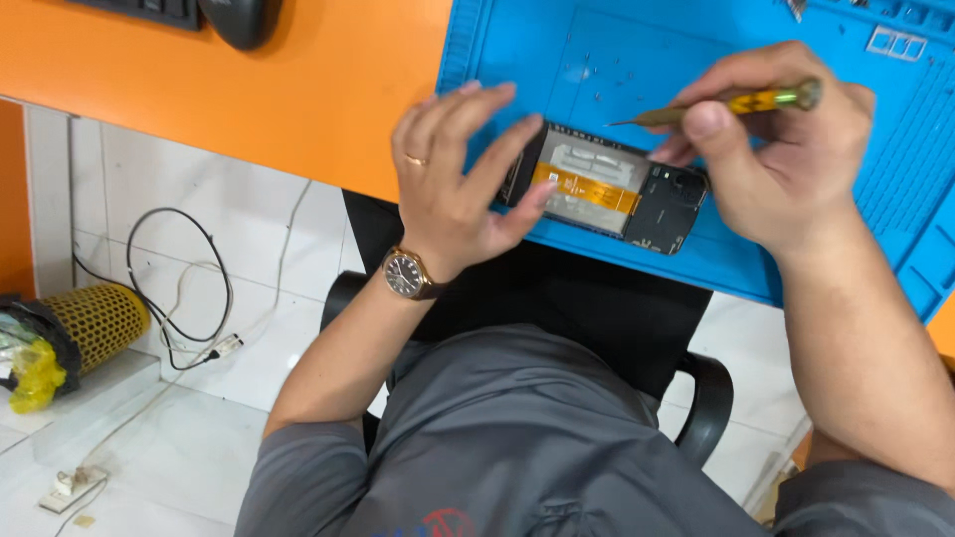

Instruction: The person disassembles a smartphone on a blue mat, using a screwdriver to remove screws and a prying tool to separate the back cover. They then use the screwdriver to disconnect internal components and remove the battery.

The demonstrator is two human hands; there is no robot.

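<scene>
An opened phone [607, 189] with its back cover off lies on a blue work mat [617, 60]; an orange flex strip and dark boards show inside. My left hand [453, 179], with a ring and a wristwatch, grips the phone's left end with fingers and thumb. My right hand [786, 149] holds a small screwdriver [731, 104] with a yellow handle, its thin tip pointing left just above the phone's upper edge.
The mat lies on an orange desk [298, 89]. A black mouse [241, 18] and a keyboard corner sit at the desk's far edge. Below are a black chair [696, 398], white tiled floor, a yellow mesh bin [85, 323], loose cables [189, 298] and a power strip [70, 487].
</scene>
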